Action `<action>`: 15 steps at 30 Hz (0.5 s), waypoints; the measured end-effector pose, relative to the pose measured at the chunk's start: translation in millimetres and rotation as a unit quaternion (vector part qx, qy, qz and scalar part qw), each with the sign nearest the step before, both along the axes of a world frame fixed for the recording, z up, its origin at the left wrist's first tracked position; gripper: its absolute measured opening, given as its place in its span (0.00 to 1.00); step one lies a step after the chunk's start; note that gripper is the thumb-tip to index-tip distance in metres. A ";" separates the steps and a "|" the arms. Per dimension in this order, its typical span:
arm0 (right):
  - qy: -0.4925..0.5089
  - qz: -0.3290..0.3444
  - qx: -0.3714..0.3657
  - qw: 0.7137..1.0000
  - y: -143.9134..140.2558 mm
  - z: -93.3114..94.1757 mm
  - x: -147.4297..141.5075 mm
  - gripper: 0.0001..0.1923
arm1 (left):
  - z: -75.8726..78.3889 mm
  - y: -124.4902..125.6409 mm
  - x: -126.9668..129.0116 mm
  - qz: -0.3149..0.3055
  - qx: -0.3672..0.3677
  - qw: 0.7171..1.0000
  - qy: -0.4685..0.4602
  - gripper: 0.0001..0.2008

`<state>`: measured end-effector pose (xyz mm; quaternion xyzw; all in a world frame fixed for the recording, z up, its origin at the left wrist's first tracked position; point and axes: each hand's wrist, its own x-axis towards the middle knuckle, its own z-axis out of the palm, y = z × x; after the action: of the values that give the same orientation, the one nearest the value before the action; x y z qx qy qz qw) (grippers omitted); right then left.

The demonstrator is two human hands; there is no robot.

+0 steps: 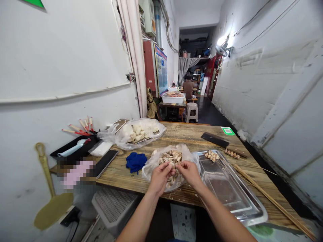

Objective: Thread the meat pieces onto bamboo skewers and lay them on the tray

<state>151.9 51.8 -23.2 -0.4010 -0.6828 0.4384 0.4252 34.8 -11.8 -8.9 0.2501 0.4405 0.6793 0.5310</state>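
Clear crinkly plastic bag (151, 168) of pale mushroom pieces (171, 157) at wooden bench (121, 174) near edge. Left hand (159, 177), right hand (189, 172) pinch pieces together above heap. Light, soft, likely slippery, bruisable; grip gently by firm stems.

We can read no text: the blue poster (161, 69) and the green sticker (228, 131) on the worktop (191, 134) are too blurred.

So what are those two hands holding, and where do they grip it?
Both the left hand and right hand pinch small mushroom pieces over the open plastic bag; the exact grip is hidden.
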 end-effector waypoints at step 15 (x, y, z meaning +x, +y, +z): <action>0.085 0.090 -0.065 0.990 -11.8 3.6 -2.1 0.15 | -11.3 1.9 -11.0 -0.089 -0.072 0.983 -0.144 0.01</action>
<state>149.8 40.0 -19.6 -0.3255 -0.6475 0.5513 0.4134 23.7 -9.8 -20.3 0.1488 0.3833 0.6248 0.6637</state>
